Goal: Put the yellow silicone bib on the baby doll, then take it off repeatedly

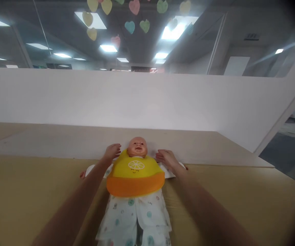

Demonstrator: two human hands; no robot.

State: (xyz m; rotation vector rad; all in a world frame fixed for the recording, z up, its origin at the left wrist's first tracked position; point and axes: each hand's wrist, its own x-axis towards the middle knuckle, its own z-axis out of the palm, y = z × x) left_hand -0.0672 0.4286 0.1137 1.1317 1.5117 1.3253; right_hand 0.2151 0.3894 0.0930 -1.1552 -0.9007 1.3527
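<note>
A baby doll (137,147) lies on its back, arms stretched out to the sides, in a white patterned outfit (147,213). Around its neck and over its chest sits a yellow bib (136,169) with a citrus-slice face and an orange catch pocket (135,185). My left hand (113,151) is beside the doll's head on the left, fingers loosely extended and pointing inward. On the other side, my right hand (166,157) hovers near the bib's upper edge and the doll's shoulder, its fingers also extended. Neither hand visibly grips anything.
The doll rests on a tan padded surface (226,198), with a greyish sheet (183,145) across its back part. A low white wall (126,99) stands behind, with glass above it bearing heart-shaped paper notes (144,26). Grey floor (291,147) shows at the right.
</note>
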